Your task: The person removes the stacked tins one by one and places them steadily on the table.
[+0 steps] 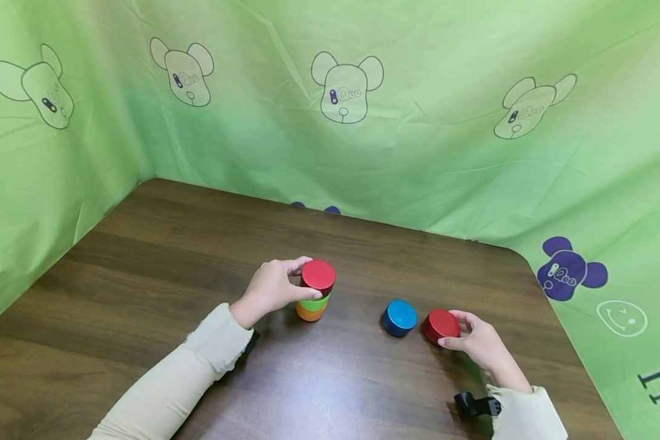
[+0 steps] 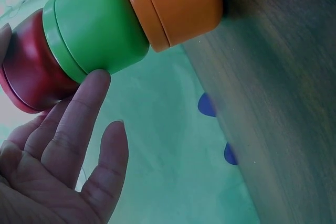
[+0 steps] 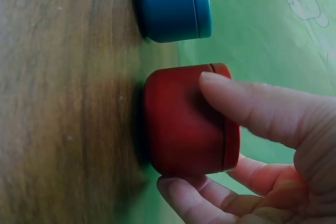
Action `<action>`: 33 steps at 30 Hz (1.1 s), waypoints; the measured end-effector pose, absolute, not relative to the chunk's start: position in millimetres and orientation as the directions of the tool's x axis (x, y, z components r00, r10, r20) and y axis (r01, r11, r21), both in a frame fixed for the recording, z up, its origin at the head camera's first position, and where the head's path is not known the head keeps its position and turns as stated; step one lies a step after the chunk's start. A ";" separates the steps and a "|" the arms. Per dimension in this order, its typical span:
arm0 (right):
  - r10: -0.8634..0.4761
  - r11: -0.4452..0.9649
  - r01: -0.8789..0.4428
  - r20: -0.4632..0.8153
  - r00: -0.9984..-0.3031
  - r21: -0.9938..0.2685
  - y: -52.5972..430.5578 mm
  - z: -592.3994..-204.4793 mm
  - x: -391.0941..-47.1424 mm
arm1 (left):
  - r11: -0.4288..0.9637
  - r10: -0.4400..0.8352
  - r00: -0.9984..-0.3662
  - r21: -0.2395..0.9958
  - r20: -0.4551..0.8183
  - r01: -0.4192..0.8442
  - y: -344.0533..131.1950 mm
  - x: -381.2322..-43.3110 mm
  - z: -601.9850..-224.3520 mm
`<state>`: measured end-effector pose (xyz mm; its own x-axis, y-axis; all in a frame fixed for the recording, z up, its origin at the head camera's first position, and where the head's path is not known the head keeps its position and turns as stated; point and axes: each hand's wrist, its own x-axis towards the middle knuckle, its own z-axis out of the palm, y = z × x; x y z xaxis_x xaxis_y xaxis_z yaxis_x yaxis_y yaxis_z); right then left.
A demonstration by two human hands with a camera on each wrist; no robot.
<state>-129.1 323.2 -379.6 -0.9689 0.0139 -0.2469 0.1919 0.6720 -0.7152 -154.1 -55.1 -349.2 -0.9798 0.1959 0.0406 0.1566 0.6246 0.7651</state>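
Observation:
My left hand (image 1: 272, 286) grips a small red lidded tin (image 1: 318, 276) between thumb and fingers. Beneath it a green tin (image 2: 100, 24) sits on an orange tin (image 2: 181, 3), which stands on the table; one left fingertip touches the green one in the left wrist view. To the right, my right hand (image 1: 481, 342) pinches a second red lidded tin (image 3: 186, 121) by its sides, thumb near the lid. This tin is upright at the tabletop; whether its base touches the wood I cannot tell. A blue lidded tin (image 1: 399, 318) stands just left of it, apart from the hand.
The brown wooden table (image 1: 198, 244) has rounded far corners. Behind it and at both sides hangs a green printed cloth (image 1: 418, 159). A black device (image 1: 475, 404) is at the right wrist, low over the table.

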 end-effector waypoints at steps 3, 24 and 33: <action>0.010 0.674 0.188 -0.246 -0.969 -0.714 323.2 -379.9 -128.3 | 0.620 0.200 -0.979 0.768 0.043 0.160 -55.5 -154.2 -349.6; -0.031 0.738 0.133 -0.230 -0.973 -0.661 325.2 -364.2 -121.9 | 0.619 0.199 -0.979 0.768 0.047 0.163 -52.6 -152.8 -348.4; -0.070 0.858 -0.054 -0.013 -0.997 -0.511 294.7 -349.9 -120.3 | 0.592 0.197 -0.980 0.792 0.041 0.152 -55.5 -153.2 -345.9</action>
<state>-120.3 294.7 -349.9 -0.9975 -0.0701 -0.0129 -0.0537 0.8580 -0.5109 -153.2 -55.5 -345.9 -0.9796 0.1966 0.0413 0.1522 0.5916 0.7917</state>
